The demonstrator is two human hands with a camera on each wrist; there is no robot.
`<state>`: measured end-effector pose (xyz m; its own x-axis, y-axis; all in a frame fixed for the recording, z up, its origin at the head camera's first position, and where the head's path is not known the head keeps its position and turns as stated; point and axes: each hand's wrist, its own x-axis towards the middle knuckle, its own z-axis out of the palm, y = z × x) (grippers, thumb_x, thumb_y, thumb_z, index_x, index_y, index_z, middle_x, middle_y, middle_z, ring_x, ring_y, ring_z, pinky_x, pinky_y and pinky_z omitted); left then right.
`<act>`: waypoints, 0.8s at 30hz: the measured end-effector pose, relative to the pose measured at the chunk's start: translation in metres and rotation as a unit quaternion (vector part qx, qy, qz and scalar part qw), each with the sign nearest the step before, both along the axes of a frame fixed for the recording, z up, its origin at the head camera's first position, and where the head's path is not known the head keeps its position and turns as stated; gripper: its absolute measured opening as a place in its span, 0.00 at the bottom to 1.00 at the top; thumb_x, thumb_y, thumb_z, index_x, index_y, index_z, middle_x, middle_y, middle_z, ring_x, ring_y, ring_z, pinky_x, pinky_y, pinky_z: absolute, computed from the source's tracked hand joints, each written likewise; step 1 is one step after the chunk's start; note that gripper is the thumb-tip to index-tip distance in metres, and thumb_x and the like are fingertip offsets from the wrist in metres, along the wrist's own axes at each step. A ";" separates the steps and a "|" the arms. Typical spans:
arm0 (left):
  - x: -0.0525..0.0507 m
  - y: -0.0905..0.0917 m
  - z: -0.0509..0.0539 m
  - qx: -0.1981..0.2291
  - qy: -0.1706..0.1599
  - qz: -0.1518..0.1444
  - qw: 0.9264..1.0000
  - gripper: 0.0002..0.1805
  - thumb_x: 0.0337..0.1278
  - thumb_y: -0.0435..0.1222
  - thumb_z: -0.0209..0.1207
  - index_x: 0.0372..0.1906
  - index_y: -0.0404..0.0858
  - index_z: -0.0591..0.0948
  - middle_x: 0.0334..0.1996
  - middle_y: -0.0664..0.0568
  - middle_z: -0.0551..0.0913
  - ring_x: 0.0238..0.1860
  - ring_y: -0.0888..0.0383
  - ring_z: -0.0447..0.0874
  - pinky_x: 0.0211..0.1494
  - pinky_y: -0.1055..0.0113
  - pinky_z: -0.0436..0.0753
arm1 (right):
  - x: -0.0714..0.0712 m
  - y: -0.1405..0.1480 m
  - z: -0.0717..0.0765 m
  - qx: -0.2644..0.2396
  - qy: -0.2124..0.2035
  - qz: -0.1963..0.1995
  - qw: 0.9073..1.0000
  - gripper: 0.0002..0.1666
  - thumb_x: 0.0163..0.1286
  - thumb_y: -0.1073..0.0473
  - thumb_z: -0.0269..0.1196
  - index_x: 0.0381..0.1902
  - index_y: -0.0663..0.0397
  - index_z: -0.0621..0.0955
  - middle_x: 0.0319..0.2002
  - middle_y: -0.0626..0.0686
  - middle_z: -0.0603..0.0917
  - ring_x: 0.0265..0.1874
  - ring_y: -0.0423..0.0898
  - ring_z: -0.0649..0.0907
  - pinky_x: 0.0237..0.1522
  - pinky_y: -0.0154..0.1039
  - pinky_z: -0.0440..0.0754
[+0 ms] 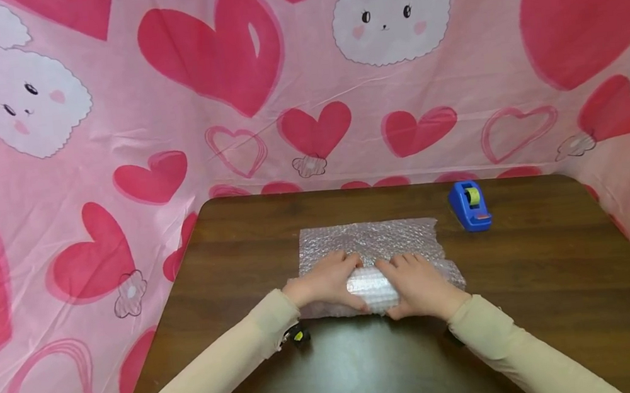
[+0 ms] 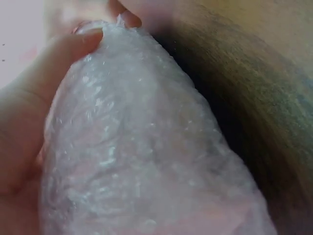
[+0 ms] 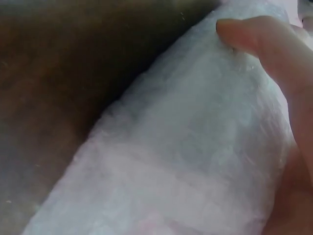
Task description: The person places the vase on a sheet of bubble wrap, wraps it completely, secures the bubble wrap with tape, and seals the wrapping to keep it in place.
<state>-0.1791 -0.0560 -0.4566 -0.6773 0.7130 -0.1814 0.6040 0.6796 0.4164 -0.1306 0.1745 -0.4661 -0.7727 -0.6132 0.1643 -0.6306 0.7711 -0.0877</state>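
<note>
A sheet of bubble wrap [image 1: 370, 238] lies on the brown table, its near part rolled into a thick bundle [image 1: 372, 287]. The left hand [image 1: 331, 281] grips the left part of the bundle, thumb on the near side and fingers over the top. Round the right part, the right hand [image 1: 422, 285] holds on in the same way. Both wrist views show the wrapped bundle [image 2: 132, 132] [image 3: 186, 122] close up, with a thumb along it. What is inside the wrap cannot be made out.
A blue tape dispenser [image 1: 470, 207] with a yellow roll stands at the back right of the wooden table [image 1: 556, 274]. Behind and beside the table hangs a pink cloth [image 1: 170, 109] with hearts and rabbit faces.
</note>
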 end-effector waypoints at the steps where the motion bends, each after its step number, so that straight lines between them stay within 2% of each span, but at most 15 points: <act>1: 0.001 -0.001 0.001 -0.001 0.007 0.001 1.000 0.45 0.45 0.60 0.76 0.66 0.42 0.75 0.50 0.50 0.79 0.47 0.57 0.75 0.51 0.62 0.77 | -0.002 0.000 0.001 0.003 -0.006 0.002 1.000 0.51 0.40 0.39 0.83 0.58 0.58 0.76 0.41 0.59 0.83 0.40 0.57 0.83 0.47 0.59 0.83; 4: 0.005 -0.003 0.002 0.004 0.034 0.008 0.999 0.47 0.47 0.61 0.75 0.69 0.40 0.74 0.53 0.47 0.82 0.51 0.54 0.79 0.56 0.58 0.79 | -0.008 0.000 0.003 0.007 -0.020 0.006 1.000 0.49 0.40 0.40 0.82 0.56 0.58 0.77 0.38 0.57 0.83 0.38 0.55 0.83 0.45 0.58 0.83; 6: 0.011 -0.002 0.002 -0.010 0.076 0.009 0.997 0.46 0.50 0.61 0.73 0.68 0.40 0.73 0.53 0.47 0.83 0.53 0.52 0.81 0.58 0.55 0.79 | -0.010 0.001 0.004 0.004 -0.032 0.008 0.999 0.49 0.40 0.41 0.82 0.56 0.59 0.77 0.37 0.56 0.83 0.37 0.54 0.83 0.45 0.58 0.83; 8: 0.020 0.000 0.002 -0.028 0.135 0.008 0.990 0.44 0.52 0.61 0.71 0.66 0.39 0.74 0.54 0.46 0.83 0.54 0.51 0.82 0.59 0.53 0.79 | -0.013 0.000 0.005 0.001 -0.044 0.009 0.999 0.48 0.40 0.41 0.82 0.56 0.58 0.77 0.37 0.56 0.83 0.36 0.53 0.83 0.44 0.58 0.83; 11: 0.035 0.006 0.000 -0.070 0.229 0.008 0.971 0.49 0.50 0.65 0.69 0.68 0.35 0.73 0.57 0.42 0.82 0.58 0.47 0.81 0.60 0.48 0.79 | -0.016 0.000 0.006 0.004 -0.063 0.006 0.998 0.48 0.41 0.41 0.82 0.57 0.58 0.77 0.39 0.56 0.83 0.38 0.53 0.83 0.45 0.58 0.83; 13: 0.042 0.010 -0.005 -0.087 0.276 0.015 0.957 0.58 0.43 0.69 0.71 0.71 0.33 0.71 0.59 0.40 0.81 0.59 0.45 0.80 0.60 0.47 0.78 | -0.018 0.000 0.008 0.007 -0.075 0.000 0.997 0.49 0.42 0.40 0.81 0.58 0.58 0.77 0.40 0.56 0.83 0.39 0.54 0.83 0.47 0.58 0.82; 16: 0.045 0.014 -0.014 -0.102 0.327 0.026 0.939 0.66 0.31 0.73 0.74 0.73 0.35 0.69 0.58 0.42 0.81 0.57 0.46 0.81 0.57 0.48 0.79 | -0.020 0.000 0.009 0.010 -0.090 -0.006 0.996 0.48 0.43 0.39 0.81 0.58 0.57 0.77 0.41 0.55 0.83 0.40 0.54 0.83 0.48 0.59 0.82; 18: 0.044 0.014 -0.019 -0.102 0.354 0.026 0.929 0.64 0.29 0.72 0.75 0.71 0.38 0.70 0.54 0.44 0.82 0.53 0.48 0.82 0.53 0.51 0.79 | -0.022 0.000 0.009 0.009 -0.096 -0.007 0.995 0.48 0.43 0.39 0.81 0.58 0.56 0.78 0.42 0.54 0.84 0.40 0.53 0.83 0.48 0.59 0.82; 20: 0.042 0.013 -0.022 -0.094 0.370 0.023 0.924 0.60 0.29 0.70 0.77 0.68 0.39 0.72 0.51 0.46 0.83 0.50 0.49 0.82 0.49 0.53 0.80 | -0.023 0.000 0.008 0.006 -0.100 -0.007 0.995 0.47 0.43 0.39 0.80 0.58 0.55 0.78 0.42 0.53 0.84 0.41 0.52 0.83 0.47 0.59 0.82; 22: 0.039 0.012 -0.022 -0.087 0.374 0.017 0.923 0.57 0.30 0.67 0.78 0.66 0.40 0.74 0.49 0.47 0.84 0.47 0.50 0.83 0.47 0.54 0.80 | -0.024 0.001 0.007 0.003 -0.103 -0.005 0.995 0.47 0.43 0.39 0.80 0.58 0.55 0.78 0.42 0.53 0.84 0.41 0.52 0.83 0.46 0.59 0.81; 24: 0.037 0.012 -0.022 -0.081 0.368 0.012 0.926 0.55 0.30 0.65 0.78 0.65 0.41 0.74 0.48 0.47 0.84 0.46 0.50 0.84 0.46 0.54 0.80 | -0.025 0.002 0.007 0.003 -0.107 -0.006 0.994 0.49 0.45 0.38 0.79 0.61 0.56 0.78 0.45 0.54 0.85 0.43 0.52 0.84 0.48 0.60 0.81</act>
<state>-0.1422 -0.0439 -0.4781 -0.6756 0.6994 0.2333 0.6670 0.7146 -0.2107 -0.1556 0.1770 -0.4590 -0.7962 -0.6050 -0.0088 -0.5895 0.7789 -0.2141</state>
